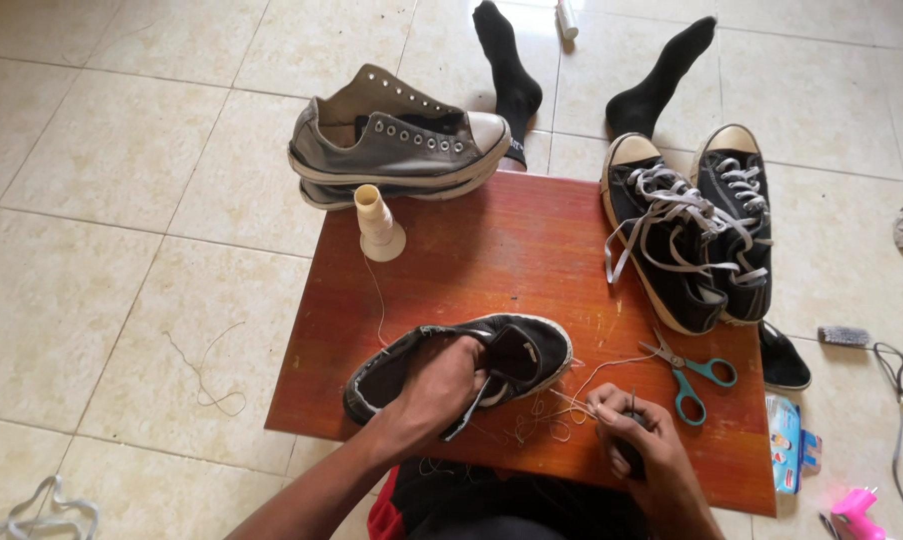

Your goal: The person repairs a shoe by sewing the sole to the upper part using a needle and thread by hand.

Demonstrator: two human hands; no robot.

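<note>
The left hand (433, 392) reaches into the black shoe (461, 368), fingers curled inside and gripping it against the table (511, 240). The right hand (636, 435) is closed around a dark tool; its tip is hard to make out. The shoe lies on its side at the table's near edge, pale thread (556, 400) trailing from its sole. Scissors (689, 372) lie just beside.

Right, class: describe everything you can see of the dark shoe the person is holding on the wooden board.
The dark shoe is a low canvas sneaker with a pale rubber sole edge, unlaced and gaping. It lies on its side near the front of the reddish wooden board, toe pointing right. The left hand is pushed into its opening. Pale thread runs from it toward the right hand.
</note>
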